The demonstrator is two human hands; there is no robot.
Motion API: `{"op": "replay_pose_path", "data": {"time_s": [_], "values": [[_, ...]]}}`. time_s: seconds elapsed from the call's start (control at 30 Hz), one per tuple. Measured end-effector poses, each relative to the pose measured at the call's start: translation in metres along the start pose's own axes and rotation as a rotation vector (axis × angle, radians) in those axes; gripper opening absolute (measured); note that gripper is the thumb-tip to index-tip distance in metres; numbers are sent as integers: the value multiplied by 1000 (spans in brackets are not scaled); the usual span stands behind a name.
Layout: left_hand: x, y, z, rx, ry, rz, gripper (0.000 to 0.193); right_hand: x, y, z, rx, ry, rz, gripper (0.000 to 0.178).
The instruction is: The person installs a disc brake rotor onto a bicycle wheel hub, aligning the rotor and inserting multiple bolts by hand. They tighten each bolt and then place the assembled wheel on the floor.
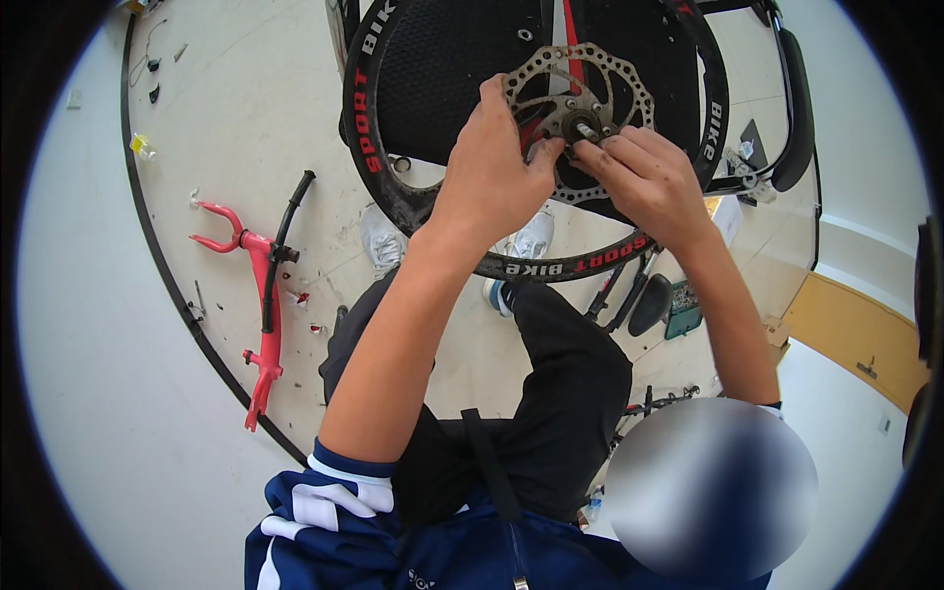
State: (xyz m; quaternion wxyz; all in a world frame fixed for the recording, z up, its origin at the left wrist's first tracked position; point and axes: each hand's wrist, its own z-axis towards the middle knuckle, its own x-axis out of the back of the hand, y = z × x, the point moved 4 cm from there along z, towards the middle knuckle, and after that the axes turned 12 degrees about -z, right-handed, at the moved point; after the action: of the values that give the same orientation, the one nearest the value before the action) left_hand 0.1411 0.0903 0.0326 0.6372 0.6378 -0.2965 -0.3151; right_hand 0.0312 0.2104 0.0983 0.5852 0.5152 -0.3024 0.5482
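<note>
A black bicycle wheel with red and white lettering on its rim lies tilted across a black chair seat. At its middle sits a perforated metal brake disc, with a threaded axle standing out of the hub. My left hand is closed on the disc's left side, fingertips at its outer edge and thumb beside the hub. Close to the axle, my right hand pinches with thumb and forefinger; whatever is between the fingertips is too small and covered to name.
A pink bicycle frame with a fork lies on the floor to the left. The chair's black armrest rises at the right. A black saddle and a green case lie below the wheel's right side. My shoes are beneath the wheel.
</note>
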Motion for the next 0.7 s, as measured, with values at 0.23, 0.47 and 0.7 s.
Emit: {"op": "replay_pose_path", "data": {"time_s": [0.23,0.47,0.7], "values": [[0,-5,-2,-94,54,107,61,5,16,16,343,-104,-104,44],[0,7,-1,-20,-36,39,71,-4,33,15,526,-163,-195,47],[-3,-2,-2,-57,-30,-132,65,-7,27,11,301,-194,1,43]]}}
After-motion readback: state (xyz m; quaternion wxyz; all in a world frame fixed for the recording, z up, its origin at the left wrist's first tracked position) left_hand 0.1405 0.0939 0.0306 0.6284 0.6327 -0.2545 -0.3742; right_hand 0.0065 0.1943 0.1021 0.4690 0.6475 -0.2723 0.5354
